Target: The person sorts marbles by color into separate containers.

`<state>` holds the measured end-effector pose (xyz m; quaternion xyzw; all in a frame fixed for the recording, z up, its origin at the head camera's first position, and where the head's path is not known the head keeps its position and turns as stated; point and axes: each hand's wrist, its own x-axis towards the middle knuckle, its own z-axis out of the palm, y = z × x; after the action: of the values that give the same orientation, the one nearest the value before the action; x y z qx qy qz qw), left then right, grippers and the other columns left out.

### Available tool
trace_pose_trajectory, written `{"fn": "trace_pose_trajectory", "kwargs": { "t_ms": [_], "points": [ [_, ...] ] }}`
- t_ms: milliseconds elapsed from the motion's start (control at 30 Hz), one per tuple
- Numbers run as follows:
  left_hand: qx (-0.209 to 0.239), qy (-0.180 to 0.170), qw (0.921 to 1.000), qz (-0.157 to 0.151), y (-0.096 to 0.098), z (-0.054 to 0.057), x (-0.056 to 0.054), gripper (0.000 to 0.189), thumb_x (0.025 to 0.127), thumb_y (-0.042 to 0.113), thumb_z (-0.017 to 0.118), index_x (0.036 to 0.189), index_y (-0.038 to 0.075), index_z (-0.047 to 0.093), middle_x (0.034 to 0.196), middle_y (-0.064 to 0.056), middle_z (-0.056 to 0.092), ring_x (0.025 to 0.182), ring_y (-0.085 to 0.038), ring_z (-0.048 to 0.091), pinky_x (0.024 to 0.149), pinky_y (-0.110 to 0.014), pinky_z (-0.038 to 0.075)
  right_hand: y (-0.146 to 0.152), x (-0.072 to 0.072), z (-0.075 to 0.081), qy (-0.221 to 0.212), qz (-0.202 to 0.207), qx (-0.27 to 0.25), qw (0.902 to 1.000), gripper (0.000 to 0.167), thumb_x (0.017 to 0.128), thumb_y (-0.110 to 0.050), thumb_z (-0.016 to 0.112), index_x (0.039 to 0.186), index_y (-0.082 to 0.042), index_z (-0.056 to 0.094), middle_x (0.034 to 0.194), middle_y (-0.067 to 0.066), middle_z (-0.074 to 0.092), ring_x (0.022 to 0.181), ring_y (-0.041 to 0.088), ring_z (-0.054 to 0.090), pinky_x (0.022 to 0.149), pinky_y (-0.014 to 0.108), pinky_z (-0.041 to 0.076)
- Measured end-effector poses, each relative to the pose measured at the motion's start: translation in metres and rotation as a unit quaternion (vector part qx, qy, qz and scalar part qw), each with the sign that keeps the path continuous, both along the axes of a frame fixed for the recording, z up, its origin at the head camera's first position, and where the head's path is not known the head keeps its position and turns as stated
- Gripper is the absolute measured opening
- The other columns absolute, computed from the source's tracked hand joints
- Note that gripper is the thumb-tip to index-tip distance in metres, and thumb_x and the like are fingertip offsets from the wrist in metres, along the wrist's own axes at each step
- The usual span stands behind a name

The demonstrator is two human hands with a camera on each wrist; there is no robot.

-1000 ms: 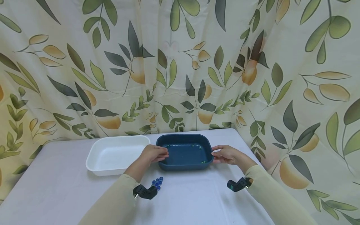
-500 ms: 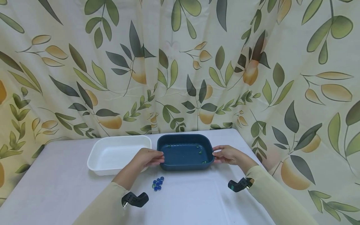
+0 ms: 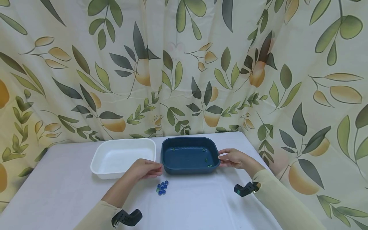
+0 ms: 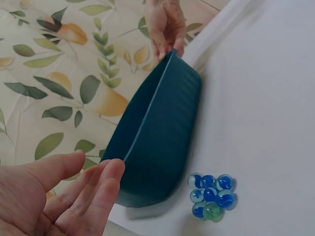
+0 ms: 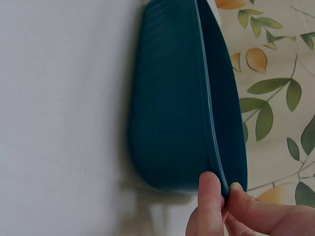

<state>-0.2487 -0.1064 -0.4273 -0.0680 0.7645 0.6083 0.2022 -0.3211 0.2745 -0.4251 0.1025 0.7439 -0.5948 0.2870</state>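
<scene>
First, wrist units (image 3: 126, 218): dark, one worn near each hand; nearest us.
Marbles (image 3: 162, 188): blue, one greenish, bunched on the bench (image 3: 207, 204) in front of the left end of the blue tray (image 3: 189, 171). We judge that they could roll if brushed.
Left grip (image 3: 145, 168): bare hand, fingers loosely extended, thumb apart, holding nothing; fingertips beside the tray's left end, contact not determinable. We read it as placed ready to steady that end.
Right grip (image 3: 234, 158): pinching the rim at the right end between thumb and finger, presumably since the thin edge offers an easy hold.
Blue tray: on the bench between our two hands, upright; a few green marbles (image 3: 206, 160) lie inside.
White tray (image 3: 103, 175): just beside it, to the left, apart. Our left hand stands before its near right corner, partly hiding it.
Curtain (image 3: 175, 73): leaf-and-fruit print, behind everything.
</scene>
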Motion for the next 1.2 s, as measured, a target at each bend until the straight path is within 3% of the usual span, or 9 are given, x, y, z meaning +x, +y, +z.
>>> {"fn": "trace_pose_trajectory", "kwargs": {
  "t_ms": [233, 533, 933, 1067, 1200],
  "points": [
    [-0.032, 0.001, 0.9995, -0.002, -0.005, -0.008, 0.012, 0.027, 0.092, 0.021, 0.069, 0.104, -0.003, 0.073, 0.087, -0.009, 0.075, 0.082, -0.020, 0.074, 0.072, -0.025, 0.059, 0.000, 0.001, 0.000, 0.003, 0.001, 0.001, 1.0000, 0.048, 0.099, 0.003, 0.052, 0.143, 0.008, 0.034, 0.094, 0.012, 0.062, 0.077, 0.013, 0.065, 0.073, 0.026, 0.060],
    [-0.102, 0.012, 0.9948, 0.002, -0.011, -0.029, 0.022, 0.021, 0.089, 0.019, 0.073, 0.096, -0.001, 0.074, 0.081, -0.007, 0.074, 0.074, -0.018, 0.072, 0.069, -0.025, 0.059, 0.000, 0.000, -0.002, 0.004, -0.001, 0.002, 1.0000, 0.048, 0.099, 0.002, 0.052, 0.143, 0.008, 0.034, 0.092, 0.010, 0.062, 0.075, 0.012, 0.065, 0.072, 0.025, 0.060],
    [-0.156, 0.076, 0.9849, 0.005, -0.008, -0.056, 0.034, 0.014, 0.082, 0.015, 0.078, 0.084, 0.001, 0.076, 0.065, -0.003, 0.070, 0.058, -0.011, 0.064, 0.058, -0.025, 0.057, 0.000, 0.001, 0.000, 0.001, 0.001, -0.003, 1.0000, 0.049, 0.099, 0.001, 0.052, 0.143, 0.008, 0.033, 0.093, 0.010, 0.061, 0.077, 0.012, 0.065, 0.074, 0.025, 0.060],
    [-0.179, 0.105, 0.9783, 0.012, -0.005, -0.058, 0.037, 0.013, 0.078, 0.017, 0.080, 0.078, 0.004, 0.076, 0.061, -0.001, 0.068, 0.056, -0.011, 0.062, 0.055, -0.025, 0.054, 0.000, 0.001, 0.000, 0.002, 0.001, -0.005, 1.0000, 0.049, 0.099, 0.001, 0.052, 0.143, 0.008, 0.033, 0.094, 0.010, 0.061, 0.077, 0.012, 0.065, 0.074, 0.025, 0.060],
    [-0.220, 0.141, 0.9652, 0.011, 0.000, -0.058, 0.040, 0.014, 0.075, 0.020, 0.083, 0.072, 0.008, 0.075, 0.056, 0.001, 0.065, 0.056, -0.012, 0.057, 0.054, -0.025, 0.046, 0.000, 0.001, -0.001, 0.003, 0.000, -0.005, 1.0000, 0.048, 0.099, 0.001, 0.052, 0.143, 0.008, 0.033, 0.093, 0.010, 0.061, 0.077, 0.013, 0.065, 0.074, 0.025, 0.060]
  ]
}}
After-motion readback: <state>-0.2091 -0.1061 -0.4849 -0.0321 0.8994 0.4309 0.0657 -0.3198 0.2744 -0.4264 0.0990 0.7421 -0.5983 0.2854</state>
